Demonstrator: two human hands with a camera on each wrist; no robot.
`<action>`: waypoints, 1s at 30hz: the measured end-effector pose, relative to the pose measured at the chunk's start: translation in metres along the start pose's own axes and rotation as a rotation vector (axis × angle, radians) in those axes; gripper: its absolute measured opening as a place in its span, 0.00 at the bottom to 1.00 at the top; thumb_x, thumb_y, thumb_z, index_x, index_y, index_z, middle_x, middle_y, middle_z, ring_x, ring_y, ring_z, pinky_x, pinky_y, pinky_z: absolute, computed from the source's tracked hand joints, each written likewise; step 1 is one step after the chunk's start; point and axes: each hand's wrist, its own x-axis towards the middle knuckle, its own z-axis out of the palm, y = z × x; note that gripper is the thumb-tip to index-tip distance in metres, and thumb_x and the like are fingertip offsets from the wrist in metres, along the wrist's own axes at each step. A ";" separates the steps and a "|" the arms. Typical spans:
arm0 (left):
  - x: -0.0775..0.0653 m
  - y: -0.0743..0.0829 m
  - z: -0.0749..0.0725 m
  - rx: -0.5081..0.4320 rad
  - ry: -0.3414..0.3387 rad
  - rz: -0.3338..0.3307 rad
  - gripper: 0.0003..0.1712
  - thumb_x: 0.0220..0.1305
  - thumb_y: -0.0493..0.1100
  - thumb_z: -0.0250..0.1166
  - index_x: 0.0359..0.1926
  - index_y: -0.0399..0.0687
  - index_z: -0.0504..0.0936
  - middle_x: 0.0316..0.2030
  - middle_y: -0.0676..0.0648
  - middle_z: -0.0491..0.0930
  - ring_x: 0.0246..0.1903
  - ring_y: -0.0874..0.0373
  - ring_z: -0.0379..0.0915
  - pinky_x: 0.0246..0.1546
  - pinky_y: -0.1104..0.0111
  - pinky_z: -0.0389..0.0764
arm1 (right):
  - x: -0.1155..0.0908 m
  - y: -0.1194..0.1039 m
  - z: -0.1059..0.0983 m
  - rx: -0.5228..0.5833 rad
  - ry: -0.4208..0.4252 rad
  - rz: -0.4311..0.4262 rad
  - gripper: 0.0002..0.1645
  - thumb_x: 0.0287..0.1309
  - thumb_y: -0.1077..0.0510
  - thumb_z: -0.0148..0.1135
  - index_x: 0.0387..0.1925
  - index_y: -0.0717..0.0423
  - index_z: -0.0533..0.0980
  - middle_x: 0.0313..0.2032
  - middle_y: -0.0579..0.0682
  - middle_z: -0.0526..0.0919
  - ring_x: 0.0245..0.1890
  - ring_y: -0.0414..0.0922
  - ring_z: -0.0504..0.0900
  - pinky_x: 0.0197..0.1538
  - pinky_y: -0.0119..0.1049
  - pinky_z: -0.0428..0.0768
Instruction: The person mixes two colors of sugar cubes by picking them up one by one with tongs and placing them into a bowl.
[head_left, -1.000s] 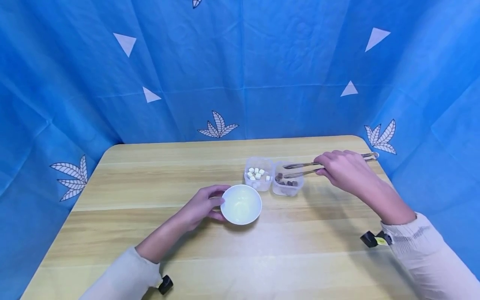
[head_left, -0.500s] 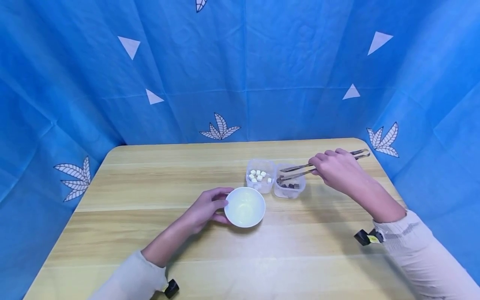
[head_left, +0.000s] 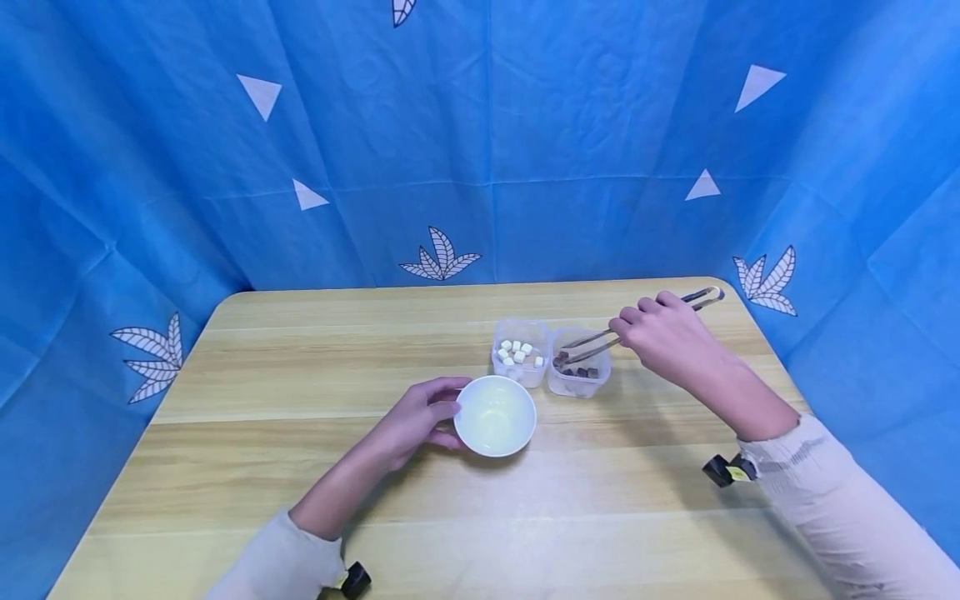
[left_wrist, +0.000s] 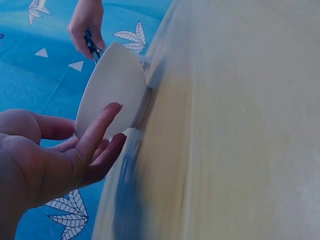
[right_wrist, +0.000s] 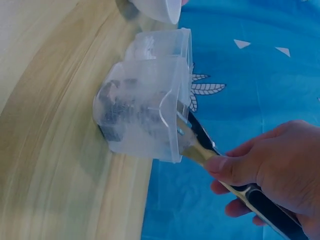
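Observation:
My left hand (head_left: pixel 420 421) holds a white bowl (head_left: pixel 495 417) by its left side, thumb at the rim and fingers along the wall. Seen from the left wrist, the bowl (left_wrist: pixel 112 92) shows its outer wall, with fingertips against it. Metal tongs (head_left: pixel 600 343) are gripped in my right hand (head_left: pixel 667 337), their tips inside a clear plastic container (head_left: pixel 576 387) of brown cubes (head_left: pixel 581 372). Through the cloudy wall of this container (right_wrist: pixel 145 100) in the right wrist view, the tong tips and any cube between them are blurred.
A second clear container (head_left: pixel 521 377), holding several white cubes (head_left: pixel 517 354), stands just left of the brown cubes' container, behind the bowl. Everything is on a wooden table (head_left: pixel 300 358), with a blue patterned cloth (head_left: pixel 487 125) hanging behind and at both sides.
My right hand has moved left and brought the tong tips down among the brown cubes; the tongs' arms have come closer together. The left hand and bowl have shifted slightly right.

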 end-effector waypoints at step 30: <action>0.002 -0.010 0.007 -0.050 -0.031 0.023 0.28 0.76 0.32 0.52 0.74 0.36 0.67 0.65 0.30 0.73 0.47 0.52 0.84 0.43 0.58 0.93 | 0.015 -0.017 0.003 -0.121 -0.074 -0.010 0.07 0.52 0.68 0.75 0.32 0.54 0.88 0.29 0.50 0.89 0.25 0.49 0.81 0.27 0.37 0.74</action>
